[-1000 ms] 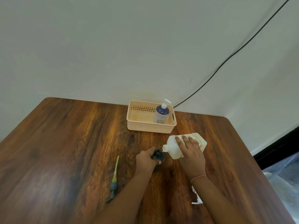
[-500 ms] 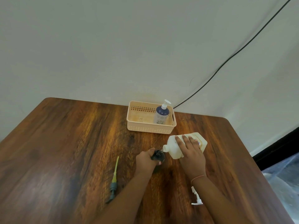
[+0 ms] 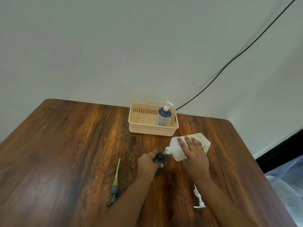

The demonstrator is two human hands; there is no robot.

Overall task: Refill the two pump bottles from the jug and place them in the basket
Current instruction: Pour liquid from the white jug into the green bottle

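My right hand grips a cream-white jug, tipped on its side with the spout pointing left. The spout meets the open mouth of a dark bottle that stands on the table, held by my left hand. A thin clear stream shows at the spout. A blue pump bottle with a white pump stands upright in the right end of the beige basket at the table's back edge. Most of the dark bottle is hidden by my left hand.
A dark pump head with a yellow-green tube lies on the wooden table left of my left arm. A white pump head lies beside my right forearm. A black cable runs down the wall behind the basket.
Both hands and the tilted jug stay almost still over the dark bottle; no object has moved.
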